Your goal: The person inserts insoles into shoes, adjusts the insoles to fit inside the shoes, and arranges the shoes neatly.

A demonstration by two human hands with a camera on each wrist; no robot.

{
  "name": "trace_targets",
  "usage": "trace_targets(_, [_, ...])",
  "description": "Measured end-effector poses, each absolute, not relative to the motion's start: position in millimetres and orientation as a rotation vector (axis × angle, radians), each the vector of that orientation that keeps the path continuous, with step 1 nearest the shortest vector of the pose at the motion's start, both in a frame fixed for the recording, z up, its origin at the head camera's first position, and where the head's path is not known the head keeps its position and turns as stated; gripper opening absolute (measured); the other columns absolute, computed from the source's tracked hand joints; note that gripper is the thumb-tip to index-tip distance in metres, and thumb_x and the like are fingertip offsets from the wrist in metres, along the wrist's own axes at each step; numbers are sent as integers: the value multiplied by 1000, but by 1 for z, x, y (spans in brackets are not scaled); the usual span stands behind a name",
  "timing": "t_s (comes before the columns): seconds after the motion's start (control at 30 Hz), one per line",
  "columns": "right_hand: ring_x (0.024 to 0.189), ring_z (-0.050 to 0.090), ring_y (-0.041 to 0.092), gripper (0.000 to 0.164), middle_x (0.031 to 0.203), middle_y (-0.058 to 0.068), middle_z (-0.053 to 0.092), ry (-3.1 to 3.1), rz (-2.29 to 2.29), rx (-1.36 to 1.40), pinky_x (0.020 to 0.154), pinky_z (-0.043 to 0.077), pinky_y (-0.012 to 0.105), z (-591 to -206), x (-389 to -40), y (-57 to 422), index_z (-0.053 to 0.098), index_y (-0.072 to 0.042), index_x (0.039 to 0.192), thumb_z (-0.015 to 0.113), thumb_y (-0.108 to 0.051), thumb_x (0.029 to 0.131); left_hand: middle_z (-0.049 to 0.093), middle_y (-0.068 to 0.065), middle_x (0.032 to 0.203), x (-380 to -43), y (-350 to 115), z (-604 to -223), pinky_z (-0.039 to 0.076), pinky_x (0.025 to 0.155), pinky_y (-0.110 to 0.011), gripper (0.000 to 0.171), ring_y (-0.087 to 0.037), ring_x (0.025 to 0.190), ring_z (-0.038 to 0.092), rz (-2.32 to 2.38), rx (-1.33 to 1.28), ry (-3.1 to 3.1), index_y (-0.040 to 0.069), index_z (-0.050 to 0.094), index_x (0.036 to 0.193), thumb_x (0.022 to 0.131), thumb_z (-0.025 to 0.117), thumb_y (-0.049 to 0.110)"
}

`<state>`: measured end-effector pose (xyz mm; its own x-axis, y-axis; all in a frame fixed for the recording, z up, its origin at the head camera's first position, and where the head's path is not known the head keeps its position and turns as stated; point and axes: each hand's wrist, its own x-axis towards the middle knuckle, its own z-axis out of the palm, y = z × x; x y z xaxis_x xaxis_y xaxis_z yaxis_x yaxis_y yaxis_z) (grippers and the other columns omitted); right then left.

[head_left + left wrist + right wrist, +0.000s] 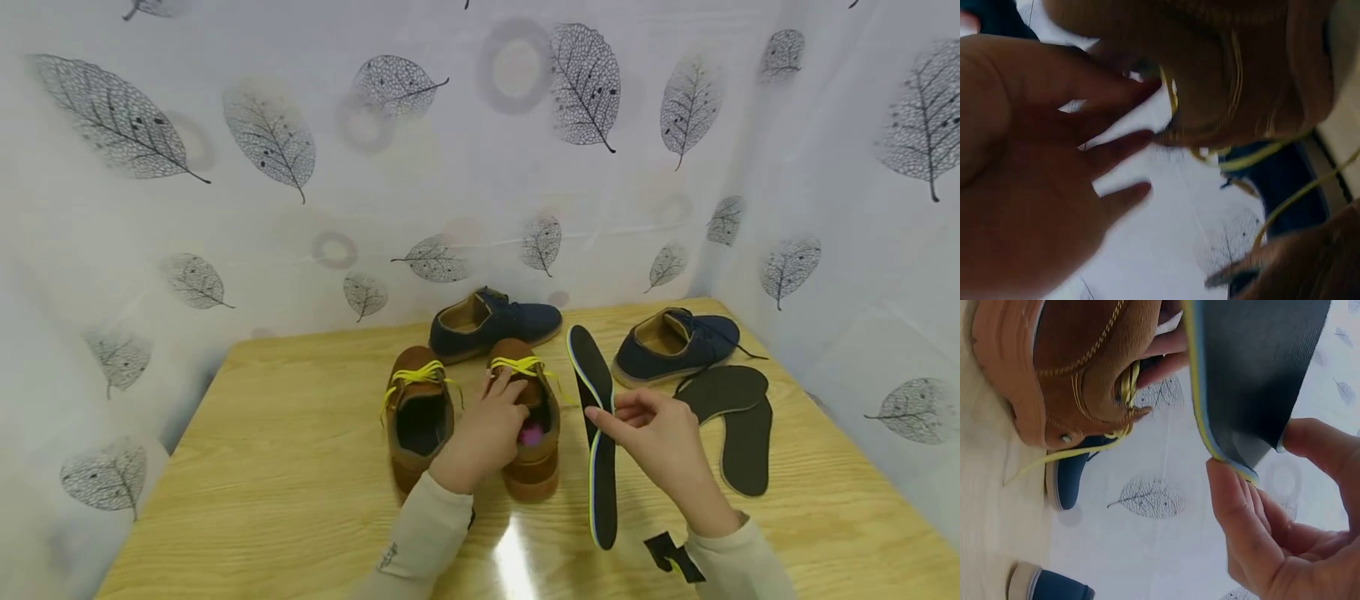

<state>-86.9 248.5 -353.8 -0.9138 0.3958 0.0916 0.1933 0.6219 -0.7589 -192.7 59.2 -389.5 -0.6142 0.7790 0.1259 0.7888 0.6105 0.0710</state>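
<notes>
Two brown shoes with yellow laces stand side by side, a left one point(422, 400) and a right one point(531, 479). My left hand point(483, 433) reaches over the right shoe, its fingers extended at the tongue and laces. A pink patch point(532, 435) shows inside that shoe's heel. The left wrist view is dark and shows the left hand point(1041, 169) with fingers spread beside the brown shoe point(1210, 69). To the right, my right hand point(663, 442) pinches a black insole point(603, 492) with a blue and yellow edge at its narrow middle, thumb on one side.
Behind the brown shoes lies a navy shoe point(510, 325); another navy shoe point(667, 342) is at the back right. Two dark flat insoles point(746, 450) overlap in front of it. A small black piece point(672, 557) lies near the right sleeve. A leaf-print curtain point(480, 208) borders the wooden table point(262, 467).
</notes>
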Motion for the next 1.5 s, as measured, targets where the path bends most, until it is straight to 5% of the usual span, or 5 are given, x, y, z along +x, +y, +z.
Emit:
trace_targets(0.2, [60,63,17,39,74,3,66,-2698,1223,-484,58,50,29,-354,-88,245,67,-1,92,79,-36,79,43,-5,147,-181,64,-396,16,115,-50,10,-29,145,19,212,-1176,-2748,21,76,85,89,67,18])
trace_targets(0.3, [55,61,17,35,69,2,63,-2763,1220,-456,55,49,30,-351,-87,243,66,-2,86,79,-34,79,45,-4,146,-180,63,-395,18,114,-49,16,-29,144,21,239,-1138,-2733,18,75,102,92,64,19])
trace_targets(0.43, [51,59,17,33,66,1,59,-2856,1194,-410,54,47,32,-349,-84,237,63,-5,82,78,-33,80,42,-4,148,-185,60,-390,19,114,-48,43,-26,144,23,107,-1156,-2809,11,59,132,90,67,15])
trace_targets(0.57, [48,51,15,28,60,0,53,-2911,1136,-348,50,42,31,-349,-81,227,59,-8,75,78,-28,78,35,-5,153,-193,56,-387,16,115,-48,61,-24,144,22,-73,-1209,-2886,8,47,142,86,71,9])
trace_targets(1.5, [45,38,15,35,51,0,39,-2999,748,-117,46,31,27,-348,-136,190,46,-10,56,73,-18,75,35,-7,153,-202,55,-387,19,115,-44,66,-22,143,25,-144,-1315,-2885,7,42,144,85,72,10])
